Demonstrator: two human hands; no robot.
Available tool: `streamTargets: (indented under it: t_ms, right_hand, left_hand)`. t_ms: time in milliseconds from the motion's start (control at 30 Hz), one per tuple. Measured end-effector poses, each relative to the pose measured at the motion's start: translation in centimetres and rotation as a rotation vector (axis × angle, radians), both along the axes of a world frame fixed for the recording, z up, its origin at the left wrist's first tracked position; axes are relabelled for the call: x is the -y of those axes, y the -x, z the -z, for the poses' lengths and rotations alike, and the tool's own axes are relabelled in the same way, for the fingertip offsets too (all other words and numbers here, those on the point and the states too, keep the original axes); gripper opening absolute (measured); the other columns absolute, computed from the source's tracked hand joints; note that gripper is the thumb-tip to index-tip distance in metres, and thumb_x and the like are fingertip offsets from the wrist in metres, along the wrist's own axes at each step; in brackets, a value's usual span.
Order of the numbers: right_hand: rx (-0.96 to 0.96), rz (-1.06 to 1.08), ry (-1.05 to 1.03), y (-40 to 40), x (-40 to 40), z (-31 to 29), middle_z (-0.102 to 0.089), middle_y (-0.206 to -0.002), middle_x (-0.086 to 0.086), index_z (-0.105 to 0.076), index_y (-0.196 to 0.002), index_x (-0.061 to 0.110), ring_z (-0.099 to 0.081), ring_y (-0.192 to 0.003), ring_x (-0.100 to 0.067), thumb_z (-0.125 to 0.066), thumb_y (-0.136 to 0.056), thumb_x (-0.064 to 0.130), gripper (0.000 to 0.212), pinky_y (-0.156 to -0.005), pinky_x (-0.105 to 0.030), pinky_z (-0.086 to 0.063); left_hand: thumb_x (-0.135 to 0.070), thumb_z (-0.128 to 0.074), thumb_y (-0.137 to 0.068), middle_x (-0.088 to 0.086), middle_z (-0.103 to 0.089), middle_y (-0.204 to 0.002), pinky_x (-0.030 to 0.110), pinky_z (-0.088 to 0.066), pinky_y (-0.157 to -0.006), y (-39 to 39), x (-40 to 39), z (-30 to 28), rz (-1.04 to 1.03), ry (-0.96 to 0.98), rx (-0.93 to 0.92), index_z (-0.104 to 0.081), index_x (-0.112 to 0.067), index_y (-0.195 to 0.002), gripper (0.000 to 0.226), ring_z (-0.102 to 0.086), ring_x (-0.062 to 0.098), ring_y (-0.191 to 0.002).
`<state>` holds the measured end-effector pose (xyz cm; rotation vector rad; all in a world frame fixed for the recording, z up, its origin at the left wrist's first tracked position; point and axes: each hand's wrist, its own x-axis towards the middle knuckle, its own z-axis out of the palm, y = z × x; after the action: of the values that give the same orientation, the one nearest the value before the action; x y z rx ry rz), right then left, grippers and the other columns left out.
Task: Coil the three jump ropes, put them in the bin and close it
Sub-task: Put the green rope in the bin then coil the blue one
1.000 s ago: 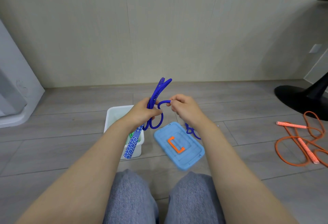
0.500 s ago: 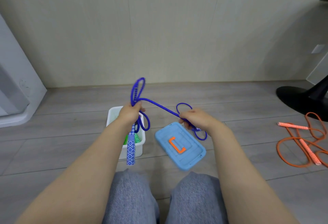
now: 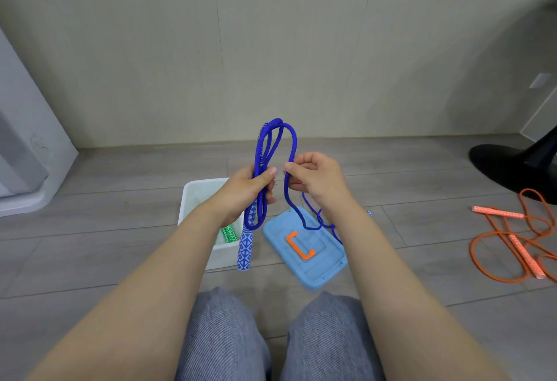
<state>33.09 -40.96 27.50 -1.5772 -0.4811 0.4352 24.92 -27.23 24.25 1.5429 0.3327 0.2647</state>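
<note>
Hands are back together: half a second ago we had the blue rope (image 3: 272, 151) stretched between them, now our right hand (image 3: 315, 178) brings another loop to our left hand (image 3: 247, 190). Coil is growing, not done. Left fist grips the bundle, handle hanging below; right pinches the strand, tail trailing over the lid (image 3: 304, 249). Bin (image 3: 196, 199) open, orange rope (image 3: 509, 239) uncoiled.

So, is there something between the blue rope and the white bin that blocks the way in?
Nothing visible does. The white bin stands open, its blue lid lying on the floor beside it. The blue rope, held by the left hand and right hand, hangs just above the bin. A green handle is already inside.
</note>
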Motion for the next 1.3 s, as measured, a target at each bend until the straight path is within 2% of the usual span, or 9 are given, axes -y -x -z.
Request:
streamTargets:
  t_ms: [167, 433, 533, 700, 800, 967, 1033, 1133, 1300]
  right_hand:
    - [-0.116, -0.008, -0.067, 0.3, 0.2, -0.1, -0.067, -0.084, -0.012, -0.063, -0.095, 0.003, -0.068, -0.073, -0.018, -0.069, -0.087, 0.008, 0.012, -0.062, -0.026, -0.059]
    - [0.03, -0.114, 0.026, 0.3, 0.2, 0.2, -0.07, -0.078, 0.005, -0.072, -0.089, 0.012, -0.061, -0.067, 0.001, -0.068, -0.085, 0.013, 0.006, -0.064, -0.016, -0.046]
    - [0.003, -0.067, 0.083, -0.4, 0.6, 1.1, -0.07, -0.088, 0.005, -0.07, -0.099, 0.02, -0.057, -0.078, -0.006, -0.057, -0.087, 0.006, 0.022, -0.07, -0.02, -0.046]
    - [0.038, -0.404, 0.539, -1.2, 2.0, 4.8, -0.06, -0.12, -0.003, -0.06, -0.124, 0.02, -0.055, -0.108, -0.018, -0.057, -0.084, 0.0, 0.045, -0.089, -0.023, -0.048]
    - [0.11, -0.568, 0.787, -1.4, 2.5, 5.9, -0.065, -0.116, 0.0, -0.068, -0.111, 0.02, -0.058, -0.116, -0.018, -0.064, -0.086, 0.019, 0.025, -0.102, -0.033, -0.045]
    - [0.232, -0.418, 1.188, -3.6, 4.2, 5.5, -0.069, -0.077, 0.007, -0.068, -0.081, 0.018, -0.054, -0.07, -0.011, -0.049, -0.093, 0.032, 0.027, -0.064, -0.023, -0.041]
    - [0.325, -0.226, 1.051, -4.2, 4.3, 4.9, -0.068, -0.078, 0.0, -0.069, -0.084, 0.016, -0.055, -0.07, -0.018, -0.044, -0.097, 0.027, 0.031, -0.066, -0.027, -0.043]
    - [0.399, 0.087, 0.567, -3.4, 3.7, 2.7, -0.05, -0.052, 0.008, -0.07, -0.077, 0.017, -0.049, -0.058, -0.014, -0.047, -0.096, 0.033, 0.033, -0.064, -0.031, -0.045]
    - [0.468, -0.066, 0.446, -1.0, 2.3, -0.2, -0.04, -0.041, 0.009, -0.075, -0.087, 0.02, -0.033, -0.046, -0.007, -0.044, -0.092, 0.022, 0.032, -0.051, -0.027, -0.03]
  left_hand:
    - [-0.025, -0.063, -0.092, 0.015, -0.057, -0.078, 0.043, -0.052, -0.081, 0.2, 0.3, -0.3, 0.061, -0.002, -0.007, -0.057, -0.003, -0.112, 0.03, -0.058, 0.016, -0.062]
    - [-0.023, -0.068, -0.087, 0.002, -0.064, -0.071, 0.034, -0.053, -0.071, 0.4, 0.5, -0.5, 0.077, -0.192, -0.055, -0.062, -0.015, -0.096, 0.013, -0.057, 0.019, -0.066]
    - [-0.026, -0.06, -0.093, 0.001, -0.059, -0.063, 0.034, -0.052, -0.071, 0.4, 0.2, -0.9, -0.041, -0.183, -0.026, -0.057, -0.013, -0.077, 0.021, -0.056, 0.02, -0.066]
    - [-0.029, -0.048, -0.099, -0.004, -0.034, -0.049, 0.038, -0.057, -0.072, 0.2, 0.0, -2.4, -0.081, 0.407, 0.162, -0.04, -0.016, -0.063, 0.039, -0.049, 0.015, -0.052]
    - [-0.036, -0.046, -0.099, -0.007, -0.031, -0.049, 0.031, -0.055, -0.062, 0.4, -0.5, -3.1, -0.144, 0.525, 0.262, -0.038, -0.02, -0.063, 0.04, -0.041, 0.011, -0.045]
    - [-0.035, -0.046, -0.1, -0.006, -0.04, -0.049, 0.03, -0.05, -0.057, 0.6, -3.0, -2.1, -0.511, 0.52, 0.331, -0.041, -0.017, -0.069, 0.035, -0.046, 0.013, -0.042]
    - [-0.032, -0.046, -0.1, -0.006, -0.046, -0.047, 0.034, -0.051, -0.063, 0.5, -3.5, -1.1, -0.577, 0.351, 0.229, -0.043, -0.016, -0.071, 0.033, -0.053, 0.015, -0.046]
    - [-0.032, -0.048, -0.099, -0.006, -0.054, -0.048, 0.039, -0.05, -0.075, 0.1, -3.0, -0.2, -0.503, 0.123, 0.074, -0.049, -0.015, -0.065, 0.038, -0.058, 0.021, -0.057]
    - [-0.04, -0.047, -0.098, 0.001, -0.059, -0.065, 0.027, -0.044, -0.059, 0.7, -1.4, -1.1, -0.352, -0.191, -0.057, -0.063, -0.011, -0.079, 0.038, -0.053, 0.014, -0.058]
